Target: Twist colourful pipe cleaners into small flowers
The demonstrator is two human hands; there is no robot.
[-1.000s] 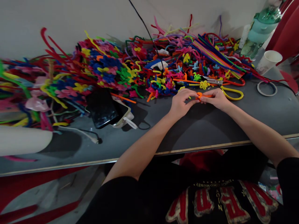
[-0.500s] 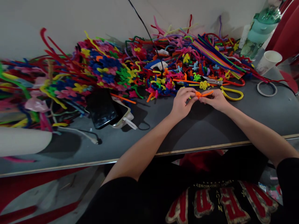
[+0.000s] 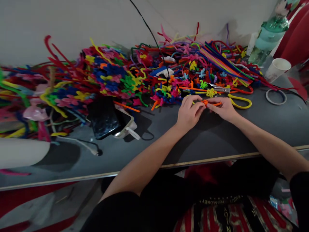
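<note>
Between my two hands is an orange pipe cleaner [image 3: 205, 102], bent into a small bundle with a straight end sticking out to the right. My left hand [image 3: 189, 111] pinches the bundle from the left, fingers curled. From the right, my right hand [image 3: 223, 108] is closed on the same pipe cleaner, near its loose end. Fingers cover much of the bent part. Just behind the hands lie a yellow pipe-cleaner flower [image 3: 210, 93] and a pair of scissors [image 3: 219, 88]. A yellow pipe-cleaner loop [image 3: 241, 102] rests beside my right hand.
A long heap of colourful pipe cleaners and flowers [image 3: 111, 77] runs along the wall. Left on the grey table [image 3: 145, 154] are a black phone [image 3: 103, 119] and a white cable [image 3: 82, 146]. A tape ring [image 3: 276, 96], paper cup [image 3: 277, 69] and green bottle [image 3: 267, 42] stand right.
The view has tilted slightly, so the table appears lower. Both hands stay together on the orange pipe cleaner; my fingers have shifted a little, and less of it shows.
</note>
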